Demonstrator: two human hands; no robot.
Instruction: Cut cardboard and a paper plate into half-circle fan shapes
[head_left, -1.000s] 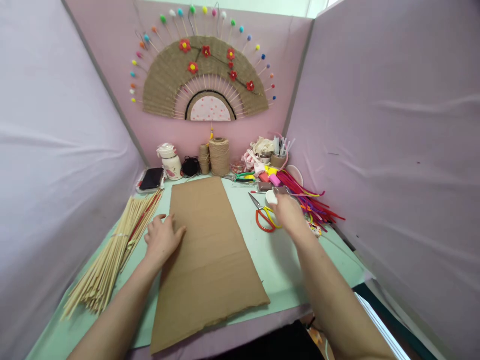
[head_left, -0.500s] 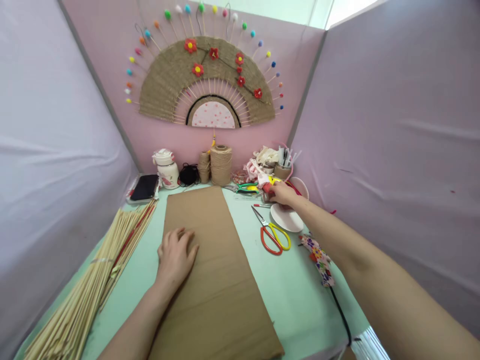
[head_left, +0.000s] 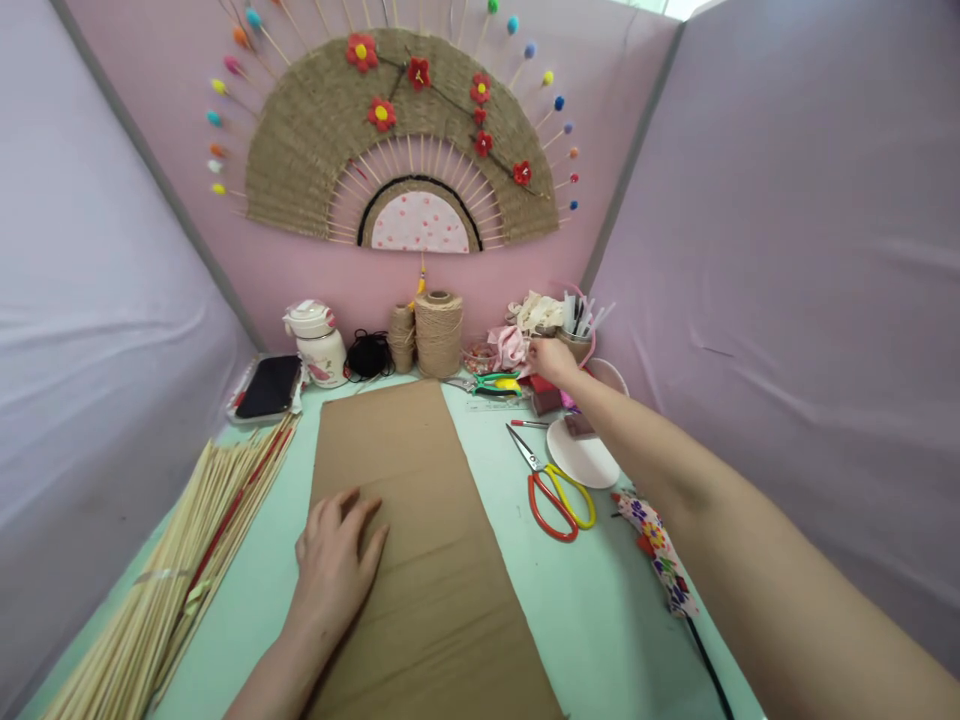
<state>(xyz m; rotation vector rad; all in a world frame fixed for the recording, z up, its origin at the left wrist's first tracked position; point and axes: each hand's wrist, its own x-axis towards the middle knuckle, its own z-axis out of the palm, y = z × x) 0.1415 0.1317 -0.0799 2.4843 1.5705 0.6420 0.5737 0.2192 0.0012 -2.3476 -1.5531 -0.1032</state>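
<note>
My left hand (head_left: 341,550) lies on a long sheet of brown cardboard (head_left: 405,450), fingers loosely spread, holding nothing. At the back right, my right hand (head_left: 553,360) is closed at the edge of a crumpled pink cloth (head_left: 510,346), its fingertips partly hidden. Just beneath that hand is a dark red block-like thing (head_left: 545,398). Pliers with green handles (head_left: 495,384) lie to its left. Nearer to me are scissors with red and yellow handles (head_left: 551,490) and a white dish (head_left: 589,462), partly covered by my right forearm.
A bundle of thin sticks (head_left: 165,560) lies left of the cardboard. Along the back stand a white bottle (head_left: 321,345), black cord (head_left: 368,355) and twine spools (head_left: 439,335). A phone (head_left: 267,387) is at left, a floral-wrapped tool with a black cord (head_left: 660,550) at right. A woven fan (head_left: 300,150) hangs behind.
My right hand has moved up and slightly left, from the red thing to the pink cloth. My left hand stays on the cardboard. The view has tilted down and come closer.
</note>
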